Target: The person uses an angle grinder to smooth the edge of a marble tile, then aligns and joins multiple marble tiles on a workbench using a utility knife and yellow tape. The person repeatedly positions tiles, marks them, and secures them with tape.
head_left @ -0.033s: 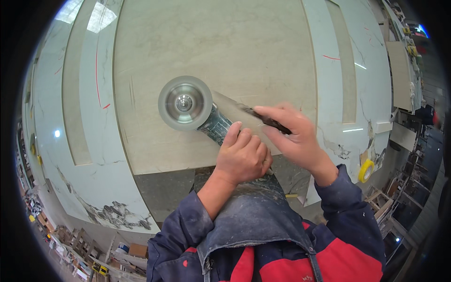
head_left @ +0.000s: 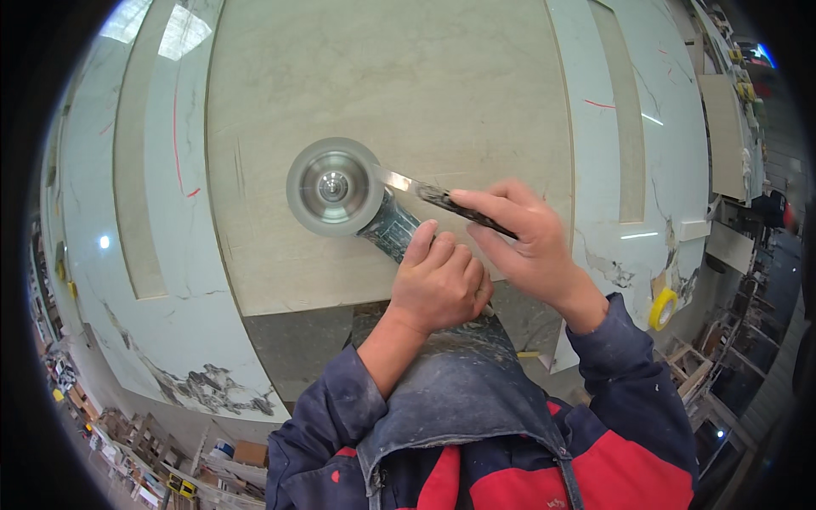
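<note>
Well, my left hand [head_left: 446, 285]: curled tight around the dark body of the grinder [head_left: 391, 228], knuckles up.
Grinder: just in front of my apron [head_left: 463, 387], over the near part of the pale board [head_left: 382, 85], its head slanting away to the left; its back end is hidden by my hand.
Disc [head_left: 336, 204]: round, grey, fitted on the grinder's head and facing up at me, with shiny rings about its middle.
My right hand [head_left: 525, 242]: pinching the black handle of a knife [head_left: 438, 195] between thumb and fingers.
Knife: above the grinder's body, its bare blade aimed left at the disc's right rim (whether the tip touches or stops just short, I cannot tell).
Slabs: white with dark veins, one to the left [head_left: 189, 246] of the board and one to the right [head_left: 595, 144], both bearing red lines.
Tape [head_left: 656, 309]: a yellow roll near the close end of the right slab.
Sleeves [head_left: 625, 361]: navy.
</note>
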The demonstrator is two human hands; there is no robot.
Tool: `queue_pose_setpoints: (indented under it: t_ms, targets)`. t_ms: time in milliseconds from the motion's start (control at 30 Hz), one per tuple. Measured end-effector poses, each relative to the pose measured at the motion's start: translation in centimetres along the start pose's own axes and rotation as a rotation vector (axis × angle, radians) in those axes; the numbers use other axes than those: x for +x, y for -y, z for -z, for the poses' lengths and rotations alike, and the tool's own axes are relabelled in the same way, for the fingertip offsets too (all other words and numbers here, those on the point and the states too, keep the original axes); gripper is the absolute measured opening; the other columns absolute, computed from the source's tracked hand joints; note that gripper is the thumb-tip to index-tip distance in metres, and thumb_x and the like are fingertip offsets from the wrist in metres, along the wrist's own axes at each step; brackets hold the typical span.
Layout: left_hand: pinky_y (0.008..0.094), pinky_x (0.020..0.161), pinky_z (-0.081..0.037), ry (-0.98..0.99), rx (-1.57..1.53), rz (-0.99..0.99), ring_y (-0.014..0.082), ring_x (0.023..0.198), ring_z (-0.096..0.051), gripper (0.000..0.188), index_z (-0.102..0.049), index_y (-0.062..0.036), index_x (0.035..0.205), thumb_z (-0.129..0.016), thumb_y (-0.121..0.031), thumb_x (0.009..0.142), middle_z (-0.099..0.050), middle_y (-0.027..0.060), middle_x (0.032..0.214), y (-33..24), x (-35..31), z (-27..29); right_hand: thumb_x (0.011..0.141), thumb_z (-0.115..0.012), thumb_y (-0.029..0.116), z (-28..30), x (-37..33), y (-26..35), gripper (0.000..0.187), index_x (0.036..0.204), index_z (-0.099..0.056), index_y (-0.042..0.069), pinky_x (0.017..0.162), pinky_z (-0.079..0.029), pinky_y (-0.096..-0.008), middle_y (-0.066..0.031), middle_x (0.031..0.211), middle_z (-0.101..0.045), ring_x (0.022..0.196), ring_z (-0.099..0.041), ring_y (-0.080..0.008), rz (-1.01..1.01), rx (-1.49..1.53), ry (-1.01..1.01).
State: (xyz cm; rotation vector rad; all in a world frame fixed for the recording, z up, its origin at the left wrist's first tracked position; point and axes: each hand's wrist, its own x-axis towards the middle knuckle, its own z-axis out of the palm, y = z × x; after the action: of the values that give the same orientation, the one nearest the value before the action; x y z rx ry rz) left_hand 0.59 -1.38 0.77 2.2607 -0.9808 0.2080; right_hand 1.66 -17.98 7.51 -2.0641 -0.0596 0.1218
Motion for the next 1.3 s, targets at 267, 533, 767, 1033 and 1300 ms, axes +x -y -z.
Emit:
queue_pose_setpoints:
  t_ms: [267, 533, 767, 1033, 1300]
  targets:
    - [0.0474, 0.105, -0.041, -0.08, -0.003, -0.005, 0.0226, 0.084, -0.06, 0.016, -0.071, -0.0113, 0.082, -0.071, -0.025, 0.074, -0.066, 0.0039, 0.081, 0.1, -0.1, -0.6, 0.075, -0.069, -0.003, -2.7, 2.6, -1.7, 0.049, 0.121, -0.073, 0.015, 0.061, -0.049, -0.0341, -0.0077, 0.089, -0.058, 0.072, -0.058, -0.0241, 0.351, -0.355, -0.114]
    - [0.0464, 0.105, -0.042, -0.015, -0.002, 0.001, 0.0233, 0.083, -0.061, 0.015, -0.068, -0.0105, 0.073, -0.07, -0.025, 0.074, -0.063, 0.0049, 0.074, 0.0, -0.1, -0.2, 0.076, -0.07, -0.001, -1.2, -0.2, -2.3, 0.047, 0.12, -0.074, 0.015, 0.06, -0.049, -0.0349, -0.0078, 0.088, -0.057, 0.072, -0.058, -0.0238, 0.262, -0.411, -0.066]
    - [0.0454, 0.105, -0.042, 0.023, 0.009, 0.005, 0.0208, 0.086, -0.062, 0.014, -0.061, -0.013, 0.068, -0.071, -0.021, 0.074, -0.062, 0.0014, 0.075, -0.1, -0.2, 0.2, 0.084, -0.064, -0.002, 1.2, -4.1, -0.9, 0.043, 0.126, -0.069, 0.008, 0.065, -0.047, -0.0318, -0.0075, 0.09, -0.058, 0.071, -0.056, -0.021, 0.035, -0.299, -0.161]
    - [0.0554, 0.121, -0.024, 0.235, -0.082, -0.021, 0.034, 0.138, -0.046, 0.049, -0.062, -0.0069, 0.125, -0.072, -0.019, 0.078, -0.06, 0.0116, 0.135, -0.2, -1.8, 3.9, 0.09, -0.062, 0.008, -0.9, -9.0, 0.8, 0.015, 0.102, -0.058, -0.001, 0.068, -0.046, -0.0286, -0.0049, 0.086, -0.06, 0.075, -0.053, -0.0101, -0.549, 0.242, -0.283]
    - [0.0583, 0.123, -0.017, 0.41, 0.065, -0.087, 0.033, 0.146, -0.035, 0.073, -0.053, -0.0123, 0.141, -0.082, -0.024, 0.074, -0.049, 0.0081, 0.147, -0.1, -2.5, 4.3, 0.082, -0.071, 0.006, -4.6, -12.2, -2.0, 0.028, 0.085, -0.043, 0.005, 0.074, -0.048, -0.0323, -0.0084, 0.095, -0.066, 0.082, -0.055, -0.0137, -0.464, 0.193, -0.307]
